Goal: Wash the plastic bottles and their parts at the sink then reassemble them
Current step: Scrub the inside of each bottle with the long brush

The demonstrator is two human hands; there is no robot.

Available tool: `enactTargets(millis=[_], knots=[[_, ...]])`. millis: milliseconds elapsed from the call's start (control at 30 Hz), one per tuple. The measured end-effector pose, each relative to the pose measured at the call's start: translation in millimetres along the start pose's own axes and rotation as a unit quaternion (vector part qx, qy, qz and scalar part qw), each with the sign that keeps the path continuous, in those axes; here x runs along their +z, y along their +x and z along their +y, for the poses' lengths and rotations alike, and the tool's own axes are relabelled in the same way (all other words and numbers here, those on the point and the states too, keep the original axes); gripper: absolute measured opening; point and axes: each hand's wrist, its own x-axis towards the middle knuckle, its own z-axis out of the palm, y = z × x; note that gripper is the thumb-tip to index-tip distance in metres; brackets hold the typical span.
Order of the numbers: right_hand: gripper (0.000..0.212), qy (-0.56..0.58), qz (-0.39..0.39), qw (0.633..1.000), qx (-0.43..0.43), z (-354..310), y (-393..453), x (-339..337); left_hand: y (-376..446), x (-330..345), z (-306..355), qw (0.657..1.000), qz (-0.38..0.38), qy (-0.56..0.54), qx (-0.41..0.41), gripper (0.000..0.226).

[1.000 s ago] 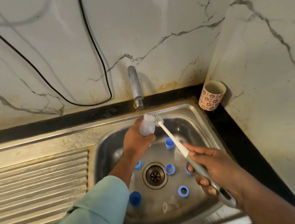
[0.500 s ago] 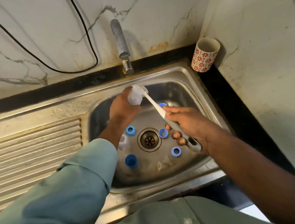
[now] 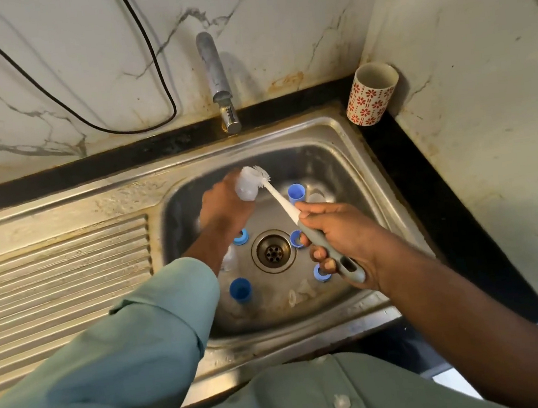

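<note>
Bottle [image 3: 246,188]: gripped in left hand [image 3: 224,209] fingers, over sink [image 3: 348,147].
Brush [image 3: 290,209]: right hand [image 3: 342,239] fingers clasp handle; head now at bottle mouth, closer than before.
Stage: scrubbing begins; blue caps [image 3: 240,289] below, unwashed.

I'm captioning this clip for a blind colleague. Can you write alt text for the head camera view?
Over a steel sink, the left hand holds a small clear plastic bottle while the right hand grips a bottle brush, bristles at the bottle's mouth. Blue caps lie around the drain.
</note>
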Motion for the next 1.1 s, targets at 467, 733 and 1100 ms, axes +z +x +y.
enactTargets(millis=[467, 733, 1100], knots=[[0.035, -0.022, -0.019, 1.0, 0.009, 14, -14, -9, 1, 3, -13, 0.999, -0.012, -0.002, -0.032, 0.071], [0.032, -0.017, -0.002, 1.0, 0.008, 12, -13, -8, 5, 7, -16, 0.998, -0.034, 0.051, 0.012, 0.071], [0.033, -0.007, 0.003, 1.0, 0.012, 12, -10, -11, -7, 16, -11, 0.996, -0.061, -0.05, -0.028, 0.065]])
